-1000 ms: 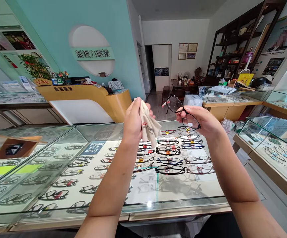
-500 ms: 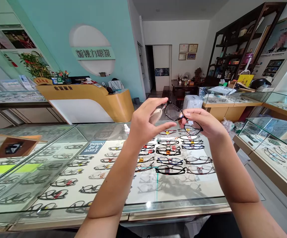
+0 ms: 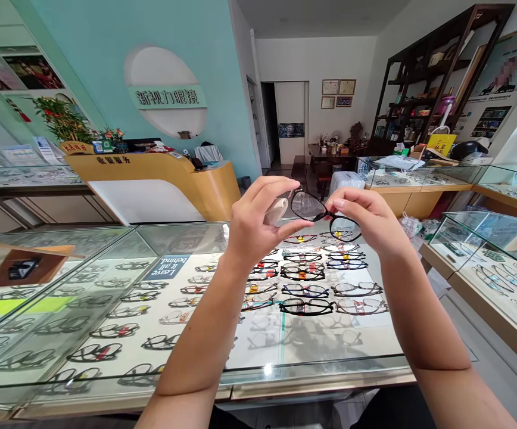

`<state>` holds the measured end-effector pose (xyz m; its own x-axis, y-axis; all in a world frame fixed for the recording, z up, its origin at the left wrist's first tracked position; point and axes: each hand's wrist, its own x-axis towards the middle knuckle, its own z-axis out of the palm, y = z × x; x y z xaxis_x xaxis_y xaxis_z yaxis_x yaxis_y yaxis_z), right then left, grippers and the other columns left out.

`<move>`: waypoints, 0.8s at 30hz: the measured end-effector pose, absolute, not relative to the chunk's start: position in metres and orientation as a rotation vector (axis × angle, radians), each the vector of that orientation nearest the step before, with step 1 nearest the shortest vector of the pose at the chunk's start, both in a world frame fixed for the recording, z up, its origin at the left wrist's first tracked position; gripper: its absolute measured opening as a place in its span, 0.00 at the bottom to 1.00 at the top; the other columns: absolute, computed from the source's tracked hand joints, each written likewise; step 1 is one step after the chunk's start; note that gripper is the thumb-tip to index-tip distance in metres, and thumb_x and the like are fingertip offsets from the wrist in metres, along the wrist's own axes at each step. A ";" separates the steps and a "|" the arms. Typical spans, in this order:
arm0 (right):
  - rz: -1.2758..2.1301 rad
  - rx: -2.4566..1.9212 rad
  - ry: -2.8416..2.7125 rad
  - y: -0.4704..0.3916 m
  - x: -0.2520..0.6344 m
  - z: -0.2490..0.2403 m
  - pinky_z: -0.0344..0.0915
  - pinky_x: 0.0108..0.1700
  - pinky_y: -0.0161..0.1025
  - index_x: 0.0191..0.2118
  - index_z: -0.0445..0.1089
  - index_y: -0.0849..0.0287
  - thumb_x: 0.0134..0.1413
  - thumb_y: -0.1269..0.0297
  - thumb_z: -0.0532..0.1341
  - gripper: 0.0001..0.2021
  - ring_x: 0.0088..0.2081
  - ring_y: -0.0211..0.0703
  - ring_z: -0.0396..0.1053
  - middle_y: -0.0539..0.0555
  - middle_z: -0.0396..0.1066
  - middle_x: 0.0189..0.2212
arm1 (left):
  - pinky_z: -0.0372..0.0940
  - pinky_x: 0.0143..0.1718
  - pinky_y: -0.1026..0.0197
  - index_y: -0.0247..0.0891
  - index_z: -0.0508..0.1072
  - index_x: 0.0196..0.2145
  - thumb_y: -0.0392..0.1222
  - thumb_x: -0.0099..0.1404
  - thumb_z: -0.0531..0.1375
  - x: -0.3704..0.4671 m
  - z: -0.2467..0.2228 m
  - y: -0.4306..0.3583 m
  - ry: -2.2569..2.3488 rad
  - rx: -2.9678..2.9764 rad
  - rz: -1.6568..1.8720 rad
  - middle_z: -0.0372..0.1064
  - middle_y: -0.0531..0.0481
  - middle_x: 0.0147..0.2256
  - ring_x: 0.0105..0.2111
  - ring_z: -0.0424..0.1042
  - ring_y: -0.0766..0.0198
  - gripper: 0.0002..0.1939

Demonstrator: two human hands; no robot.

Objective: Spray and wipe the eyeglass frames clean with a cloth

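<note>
Dark-rimmed glasses [image 3: 308,205] are held up, tilted, above the glass display case. My left hand [image 3: 261,217] has its fingertips at the outer end of the left lens, with thumb below and fingers above the rim. A pale folded cloth [image 3: 277,211] is tucked in its palm. My right hand [image 3: 366,214] pinches the frame near the bridge, its thumb over the top. The second lens hangs below the right fingers. Rows of glasses [image 3: 307,306] lie inside the case beneath both hands.
The glass case [image 3: 258,369] spans the foreground. A wooden box [image 3: 28,268] stands at the left, near a blue card [image 3: 167,267]. A small white bottle [image 3: 226,233] is partly behind my left hand. Other display cases [image 3: 486,292] stand at the right; a wooden counter [image 3: 218,185] is behind.
My left hand and the glasses have shifted slightly left and down. My left fingertips have closed in on the rim, and my right fingers have moved a little along the frame.
</note>
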<state>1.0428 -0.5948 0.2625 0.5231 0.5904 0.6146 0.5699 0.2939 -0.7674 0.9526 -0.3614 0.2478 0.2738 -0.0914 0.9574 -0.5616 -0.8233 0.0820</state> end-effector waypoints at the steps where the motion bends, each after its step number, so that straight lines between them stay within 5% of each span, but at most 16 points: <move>1: -0.037 -1.308 -1.078 -0.594 1.042 0.262 0.69 0.46 0.42 0.38 0.82 0.54 0.69 0.58 0.68 0.08 0.39 0.45 0.73 0.52 0.77 0.34 | 0.76 0.58 0.49 0.45 0.82 0.55 0.68 0.61 0.77 0.953 0.248 -0.361 -0.599 2.138 1.604 0.83 0.43 0.51 0.53 0.81 0.48 0.34; 6: -0.498 -1.076 -0.880 -0.591 1.059 0.257 0.70 0.38 0.41 0.41 0.81 0.50 0.71 0.58 0.67 0.06 0.31 0.41 0.68 0.49 0.69 0.29 | 0.77 0.49 0.51 0.44 0.79 0.55 0.71 0.62 0.74 0.955 0.250 -0.358 -0.623 2.047 1.883 0.81 0.45 0.48 0.49 0.80 0.52 0.35; 14: -0.767 -1.036 -0.956 -0.588 1.068 0.258 0.57 0.25 0.42 0.31 0.61 0.50 0.80 0.44 0.58 0.24 0.23 0.41 0.53 0.46 0.50 0.22 | 0.76 0.43 0.50 0.52 0.76 0.58 0.69 0.58 0.78 0.953 0.245 -0.351 -0.324 1.819 1.975 0.75 0.46 0.53 0.47 0.79 0.52 0.37; 17: -0.900 -1.100 -0.989 -0.586 1.053 0.258 0.63 0.31 0.44 0.29 0.61 0.51 0.81 0.47 0.58 0.25 0.28 0.43 0.62 0.48 0.58 0.25 | 0.74 0.37 0.53 0.51 0.77 0.57 0.71 0.58 0.77 0.951 0.245 -0.353 -0.247 1.794 1.980 0.75 0.46 0.52 0.39 0.77 0.57 0.37; 20: -1.035 -1.223 -1.022 -0.586 1.039 0.256 0.72 0.44 0.50 0.44 0.75 0.50 0.72 0.48 0.68 0.11 0.43 0.50 0.74 0.54 0.74 0.42 | 0.72 0.34 0.56 0.50 0.78 0.56 0.70 0.59 0.77 0.946 0.247 -0.358 -0.228 1.798 1.947 0.75 0.47 0.51 0.37 0.76 0.60 0.35; 24: -1.103 -1.376 -1.080 -0.584 1.030 0.252 0.75 0.51 0.56 0.61 0.74 0.45 0.65 0.50 0.73 0.22 0.51 0.56 0.76 0.57 0.76 0.56 | 0.75 0.38 0.55 0.48 0.79 0.55 0.68 0.59 0.78 0.939 0.251 -0.366 -0.206 1.807 1.904 0.75 0.47 0.50 0.43 0.77 0.56 0.34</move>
